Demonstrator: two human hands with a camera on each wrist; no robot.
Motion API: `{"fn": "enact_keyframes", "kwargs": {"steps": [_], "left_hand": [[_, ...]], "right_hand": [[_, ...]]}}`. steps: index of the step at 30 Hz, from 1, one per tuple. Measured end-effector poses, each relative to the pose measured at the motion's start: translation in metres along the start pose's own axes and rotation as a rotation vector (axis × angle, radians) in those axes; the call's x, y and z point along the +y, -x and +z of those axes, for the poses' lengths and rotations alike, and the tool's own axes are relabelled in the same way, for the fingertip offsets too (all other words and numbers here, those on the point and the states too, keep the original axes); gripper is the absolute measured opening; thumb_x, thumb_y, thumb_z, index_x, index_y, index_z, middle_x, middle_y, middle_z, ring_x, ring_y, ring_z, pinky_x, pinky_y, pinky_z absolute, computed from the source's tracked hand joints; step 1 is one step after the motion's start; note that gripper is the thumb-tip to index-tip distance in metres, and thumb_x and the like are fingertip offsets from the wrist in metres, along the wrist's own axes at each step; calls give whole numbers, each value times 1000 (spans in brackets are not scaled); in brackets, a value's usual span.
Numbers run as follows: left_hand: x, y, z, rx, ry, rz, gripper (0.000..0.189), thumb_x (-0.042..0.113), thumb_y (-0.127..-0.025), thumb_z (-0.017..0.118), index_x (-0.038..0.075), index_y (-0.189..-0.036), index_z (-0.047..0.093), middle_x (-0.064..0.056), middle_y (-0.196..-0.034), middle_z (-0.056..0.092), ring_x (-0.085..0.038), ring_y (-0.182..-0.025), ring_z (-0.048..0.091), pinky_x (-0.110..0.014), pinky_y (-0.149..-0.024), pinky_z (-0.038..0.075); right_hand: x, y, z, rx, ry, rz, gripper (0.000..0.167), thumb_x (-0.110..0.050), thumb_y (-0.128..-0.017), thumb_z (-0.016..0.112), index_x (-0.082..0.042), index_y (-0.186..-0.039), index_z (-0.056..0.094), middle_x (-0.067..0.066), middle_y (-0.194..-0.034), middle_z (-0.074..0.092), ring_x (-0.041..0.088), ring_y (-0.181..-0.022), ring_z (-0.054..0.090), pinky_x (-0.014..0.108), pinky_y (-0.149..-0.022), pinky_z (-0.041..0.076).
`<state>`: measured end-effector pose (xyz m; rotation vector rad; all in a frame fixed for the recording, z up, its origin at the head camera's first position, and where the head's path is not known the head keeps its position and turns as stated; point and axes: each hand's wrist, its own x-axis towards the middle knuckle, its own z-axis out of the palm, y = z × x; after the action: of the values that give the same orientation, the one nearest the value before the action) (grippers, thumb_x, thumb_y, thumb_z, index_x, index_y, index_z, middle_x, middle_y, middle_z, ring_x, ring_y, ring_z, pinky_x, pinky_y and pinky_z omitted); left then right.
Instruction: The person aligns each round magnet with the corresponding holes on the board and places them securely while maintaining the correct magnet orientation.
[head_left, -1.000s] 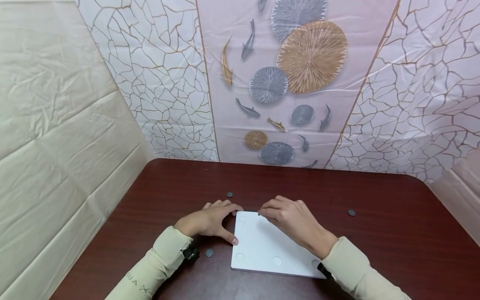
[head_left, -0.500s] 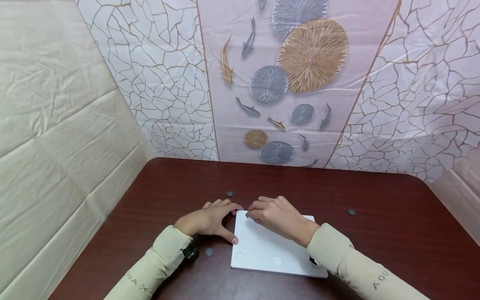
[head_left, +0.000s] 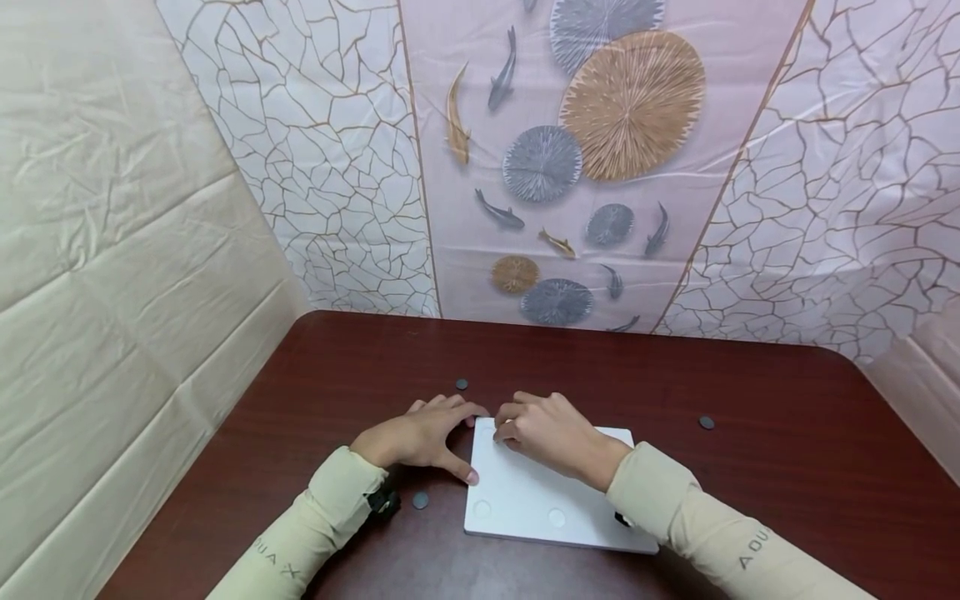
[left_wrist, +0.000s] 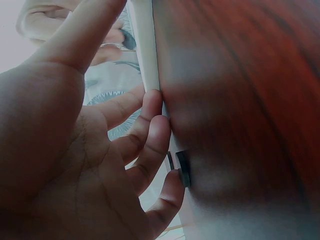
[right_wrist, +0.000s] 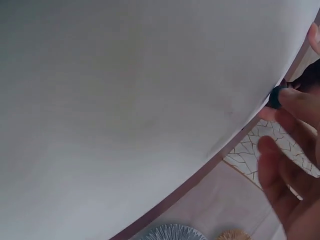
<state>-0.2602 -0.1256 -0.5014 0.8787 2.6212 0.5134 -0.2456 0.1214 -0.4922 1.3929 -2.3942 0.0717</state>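
Note:
A white rectangular board [head_left: 525, 492] with shallow round recesses lies on the table in the head view. My left hand [head_left: 416, 437] is spread at its left edge, thumb on the near part of that edge and index finger by the far left corner. Over the far left of the board is my right hand [head_left: 551, 433]. Its thumb and index finger pinch a small dark disc [right_wrist: 275, 97], hidden by the fingers in the head view. The left wrist view also shows this disc [left_wrist: 128, 39], and fingertips of my left hand against the board's side.
Three more dark discs lie on the reddish-brown table [head_left: 360, 350]: a near disc [head_left: 420, 500] by the left wrist, a far disc [head_left: 462, 384] beyond the left hand, and another disc [head_left: 707, 422] at the right. A patterned cloth [head_left: 360, 167] hangs behind the table.
My right hand has moved left over the board to its far left corner, still pinching the disc. My left hand keeps its place at the edge. The head view has shifted slightly.

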Motion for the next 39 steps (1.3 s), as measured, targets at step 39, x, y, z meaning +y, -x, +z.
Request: {"fn": "enact_keyframes", "kwargs": {"steps": [39], "left_hand": [[2,1,-1,-6,-6,-9,92,62,-77,88,28,-153,50,10,-126,55,-16,-118,49,-43,-101,37]], "right_hand": [[-3,-11,9,-170,-530,542,10,-18,-95,81,-12,-102,78,-11,-83,68,1,-69,58,24,-59,49]]}}
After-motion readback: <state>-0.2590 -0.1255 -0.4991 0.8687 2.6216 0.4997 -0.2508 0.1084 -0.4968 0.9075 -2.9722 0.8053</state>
